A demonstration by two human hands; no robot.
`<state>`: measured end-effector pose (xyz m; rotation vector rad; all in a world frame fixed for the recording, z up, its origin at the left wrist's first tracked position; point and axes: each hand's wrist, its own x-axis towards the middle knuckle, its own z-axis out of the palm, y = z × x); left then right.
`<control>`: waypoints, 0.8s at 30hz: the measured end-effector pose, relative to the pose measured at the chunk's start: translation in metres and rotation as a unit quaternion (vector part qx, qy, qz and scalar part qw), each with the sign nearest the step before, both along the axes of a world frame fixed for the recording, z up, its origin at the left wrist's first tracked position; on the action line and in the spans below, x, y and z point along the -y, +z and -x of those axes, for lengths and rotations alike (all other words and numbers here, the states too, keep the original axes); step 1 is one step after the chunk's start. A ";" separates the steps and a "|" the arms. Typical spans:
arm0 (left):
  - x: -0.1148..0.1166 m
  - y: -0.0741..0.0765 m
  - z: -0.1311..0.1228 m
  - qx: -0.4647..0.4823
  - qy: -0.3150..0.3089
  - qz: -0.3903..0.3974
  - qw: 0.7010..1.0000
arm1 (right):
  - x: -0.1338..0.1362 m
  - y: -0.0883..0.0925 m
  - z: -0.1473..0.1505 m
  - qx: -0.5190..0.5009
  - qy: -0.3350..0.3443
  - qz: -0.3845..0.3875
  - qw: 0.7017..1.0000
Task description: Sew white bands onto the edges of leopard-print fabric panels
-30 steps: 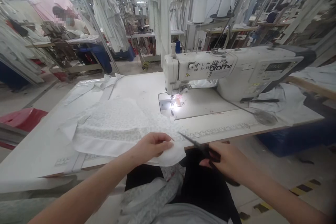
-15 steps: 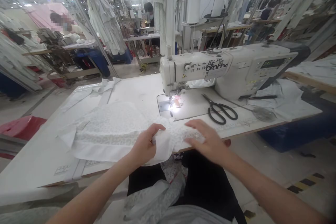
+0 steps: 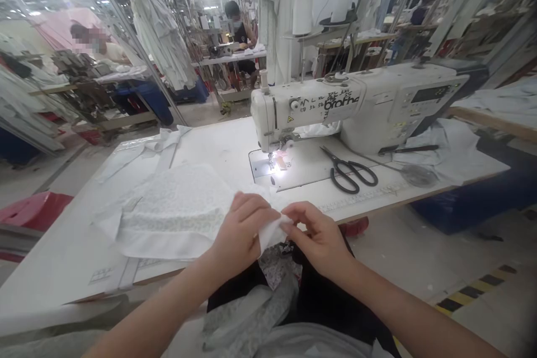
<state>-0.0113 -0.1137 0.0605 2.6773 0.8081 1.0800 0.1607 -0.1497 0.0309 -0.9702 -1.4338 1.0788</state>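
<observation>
A white patterned piece of fabric [image 3: 180, 196] lies over the left part of the sewing table [image 3: 210, 137], its right end at the front edge. My left hand [image 3: 245, 224] is closed on that end, fingers bent over the cloth. Close beside it, my right hand [image 3: 314, 235] pinches the fabric's edge between thumb and forefinger. A small white flap of cloth shows between the two hands. Just beyond them stands a sewing machine [image 3: 361, 100], its lamp lit over the needle plate [image 3: 262, 166]. The needle area has no fabric under it.
Black-handled scissors [image 3: 350, 170] lie right of the needle. More white cloth [image 3: 448, 148] is bunched at the table's right end, and scraps [image 3: 163, 142] lie at the back left. Thread cones [image 3: 302, 5] stand behind the machine. A red stool [image 3: 36, 210] is at left. Co-workers sit farther back.
My right hand has come left and closed on the fabric's edge; it was open before. My left hand has shifted slightly right, its fingers now folded over the cloth. The view has shifted slightly.
</observation>
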 end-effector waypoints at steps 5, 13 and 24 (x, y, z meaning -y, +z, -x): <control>0.026 0.013 -0.006 0.139 -0.034 0.432 0.890 | 0.007 0.023 -0.016 0.049 0.065 -0.020 0.996; 0.072 0.005 -0.024 0.243 -0.138 0.613 0.739 | -0.001 0.019 -0.017 -0.046 0.347 0.229 0.908; 0.050 -0.022 -0.015 0.137 0.218 0.281 0.924 | 0.037 0.007 0.008 0.101 0.062 0.053 0.992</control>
